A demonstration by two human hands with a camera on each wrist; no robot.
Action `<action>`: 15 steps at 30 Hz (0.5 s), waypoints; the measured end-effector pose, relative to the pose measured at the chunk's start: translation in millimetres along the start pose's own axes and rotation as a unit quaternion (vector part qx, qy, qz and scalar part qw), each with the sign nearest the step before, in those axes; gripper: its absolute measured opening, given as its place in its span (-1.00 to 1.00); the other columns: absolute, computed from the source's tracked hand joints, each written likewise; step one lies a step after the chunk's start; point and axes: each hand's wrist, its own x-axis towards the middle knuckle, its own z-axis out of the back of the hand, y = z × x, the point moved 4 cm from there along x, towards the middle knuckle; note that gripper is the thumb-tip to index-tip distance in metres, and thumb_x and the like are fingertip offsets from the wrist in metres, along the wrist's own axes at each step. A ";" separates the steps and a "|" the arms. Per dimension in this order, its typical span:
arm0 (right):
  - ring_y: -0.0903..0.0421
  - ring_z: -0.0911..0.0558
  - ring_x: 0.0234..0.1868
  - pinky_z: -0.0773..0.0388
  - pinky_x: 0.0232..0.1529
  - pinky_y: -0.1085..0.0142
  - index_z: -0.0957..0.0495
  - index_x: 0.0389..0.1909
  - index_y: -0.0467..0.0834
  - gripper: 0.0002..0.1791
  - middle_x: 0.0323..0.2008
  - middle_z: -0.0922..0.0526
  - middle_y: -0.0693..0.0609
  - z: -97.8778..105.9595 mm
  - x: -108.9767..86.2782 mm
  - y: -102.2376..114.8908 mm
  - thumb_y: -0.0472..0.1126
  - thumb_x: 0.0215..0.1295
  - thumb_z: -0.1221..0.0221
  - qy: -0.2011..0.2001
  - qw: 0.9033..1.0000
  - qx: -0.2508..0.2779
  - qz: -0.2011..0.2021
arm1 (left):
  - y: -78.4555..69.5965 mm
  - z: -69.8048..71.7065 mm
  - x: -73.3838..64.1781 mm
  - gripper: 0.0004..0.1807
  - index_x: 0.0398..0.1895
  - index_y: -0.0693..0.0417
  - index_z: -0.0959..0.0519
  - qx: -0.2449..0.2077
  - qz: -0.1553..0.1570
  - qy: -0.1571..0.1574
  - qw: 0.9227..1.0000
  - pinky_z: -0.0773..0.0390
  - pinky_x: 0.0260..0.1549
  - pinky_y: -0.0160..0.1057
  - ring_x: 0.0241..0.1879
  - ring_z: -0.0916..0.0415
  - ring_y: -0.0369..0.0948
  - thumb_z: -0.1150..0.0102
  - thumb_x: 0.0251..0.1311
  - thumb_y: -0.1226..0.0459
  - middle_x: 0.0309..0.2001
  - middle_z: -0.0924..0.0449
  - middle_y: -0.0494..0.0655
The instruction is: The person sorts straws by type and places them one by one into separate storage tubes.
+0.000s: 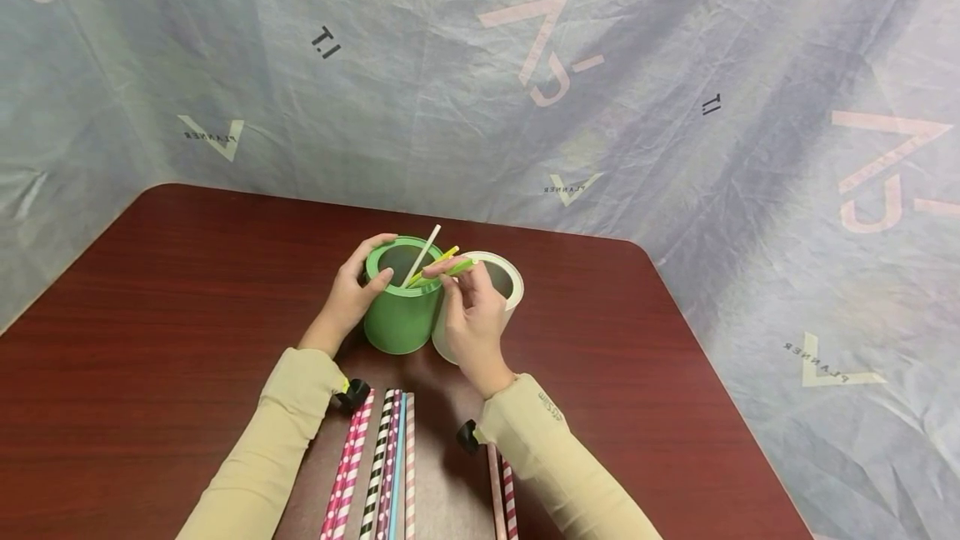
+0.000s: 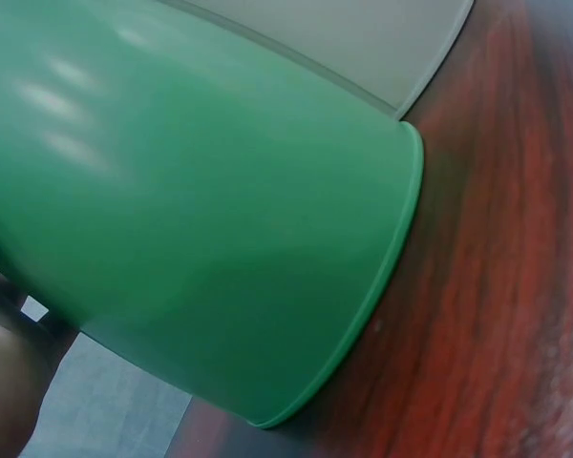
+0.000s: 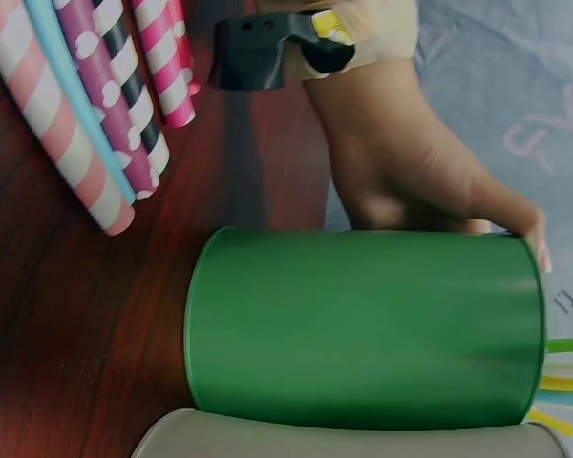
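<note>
My left hand [image 1: 351, 290] grips the green can [image 1: 401, 323] by its left side, thumb at the near rim and fingers round the far side. A white straw [image 1: 422, 255] and a yellow straw [image 1: 447, 256] lean up out of that can. Over its right rim, my right hand [image 1: 477, 319] pinches a light green straw [image 1: 462, 266]. Just behind this hand stands a white can [image 1: 516, 294], partly hidden by it and close beside the green one. The right wrist view shows yellow straw ends [image 3: 565, 384] jutting past the green can's rim.
Nearer me on the dark red table [image 1: 615, 440] lie several patterned paper straws [image 1: 378, 465], striped, dotted and plain blue. Two more, a pink one [image 1: 495, 490] and a red-striped one [image 1: 510, 498], lie by my right sleeve. A grey printed cloth [image 1: 450, 107] hangs behind the table.
</note>
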 end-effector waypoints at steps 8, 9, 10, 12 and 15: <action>-0.02 -0.73 -0.13 -0.68 -0.27 0.15 -0.47 -0.18 -0.32 -0.93 -0.23 -0.73 -0.20 -6.9 -0.7 -8.9 -0.40 0.38 -0.05 0.018 0.999 -0.049 -0.010 | 1.3 0.5 -0.2 -0.42 0.38 0.05 -0.29 0.002 0.001 -0.001 1.000 -0.46 -0.11 -0.50 -0.03 -0.45 -0.37 0.00 0.26 0.29 0.24 -0.39 0.16; -0.02 -0.73 -0.12 -0.69 -0.24 0.19 -0.47 -0.18 -0.32 -0.92 -0.22 -0.73 -0.20 -7.5 -0.7 -9.9 -0.40 0.38 -0.05 0.018 0.999 -0.050 -0.011 | 1.1 0.5 -0.2 -0.42 0.39 0.05 -0.29 0.003 0.001 0.000 1.000 -0.46 -0.10 -0.50 -0.02 -0.45 -0.37 0.00 0.26 0.29 0.25 -0.39 0.16; -0.02 -0.73 -0.12 -0.69 -0.21 0.23 -0.47 -0.17 -0.32 -0.92 -0.22 -0.73 -0.20 -8.1 -0.7 -10.6 -0.40 0.38 -0.06 0.019 0.998 -0.050 -0.013 | 0.6 0.3 -0.4 -0.42 0.39 0.04 -0.29 0.005 0.002 0.001 1.000 -0.46 -0.10 -0.50 -0.02 -0.45 -0.36 0.00 0.26 0.28 0.25 -0.39 0.16; -0.02 -0.73 -0.12 -0.67 -0.12 0.29 -0.48 -0.15 -0.33 -0.89 -0.20 -0.73 -0.21 -9.1 -0.8 -11.5 -0.40 0.37 -0.08 0.022 0.998 -0.048 -0.016 | 0.0 0.3 -0.5 -0.41 0.40 0.02 -0.28 0.007 0.002 0.002 1.000 -0.45 -0.09 -0.49 -0.01 -0.45 -0.35 0.00 0.27 0.28 0.26 -0.39 0.15; -0.01 -0.73 -0.12 -0.65 -0.11 0.36 -0.50 -0.12 -0.32 -0.86 -0.18 -0.73 -0.19 -9.9 -1.4 -11.6 -0.39 0.35 -0.10 0.024 0.998 -0.054 -0.020 | -1.2 0.5 -1.0 -0.40 0.41 0.02 -0.27 0.007 0.002 0.003 1.000 -0.46 -0.09 -0.50 0.00 -0.44 -0.34 0.00 0.27 0.28 0.27 -0.39 0.15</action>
